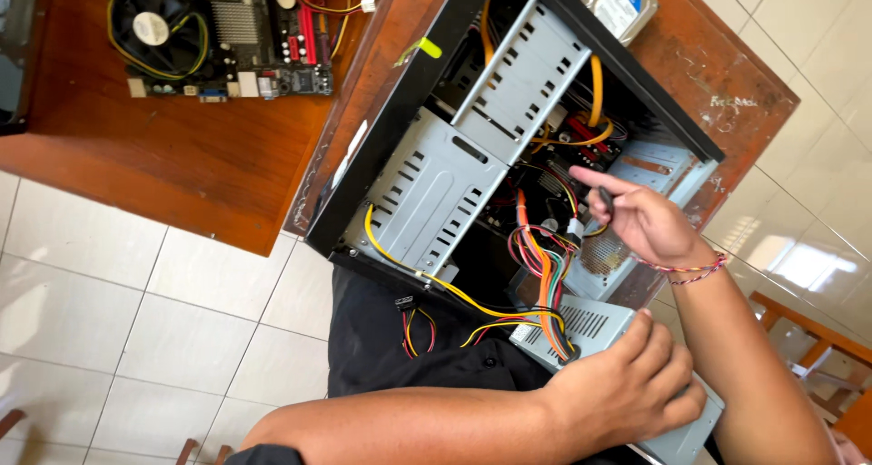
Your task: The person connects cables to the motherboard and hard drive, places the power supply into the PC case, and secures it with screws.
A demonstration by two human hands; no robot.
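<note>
The left hand (627,388) lies curled over the top of a grey metal power supply (618,361), fingers bent and pressing on its sheet-metal casing beside a slotted vent, gripping the box at its edge. The right hand (640,220) reaches into the open computer case (509,129); thumb and forefinger are pinched shut on a small dark object (606,202), too small to identify, with the index finger pointing toward the interior. A braided thread bracelet (690,270) in mixed colours circles the right wrist.

From the power supply a thick bundle of cables (545,288), orange, yellow, red and black, runs up into the case, and a loose yellow-and-black branch ends in a black plug (405,302) hanging over the person's dark clothing. The power supply sits at the near end of the case, partly outside it.

The case is a black-framed box lying on its side, its inside lined with perforated, dull grey steel drive cages (436,188) and a long slotted bracket (522,79). It rests on a reddish-brown wooden desk (182,165) with a scuffed edge. At the far corner of the desk lies a silver hard drive (622,2). To the left on the desk lies a bare motherboard (227,34) with a round black fan and a finned aluminium heatsink. Pale glossy floor tiles (109,311) surround the desk.
</note>
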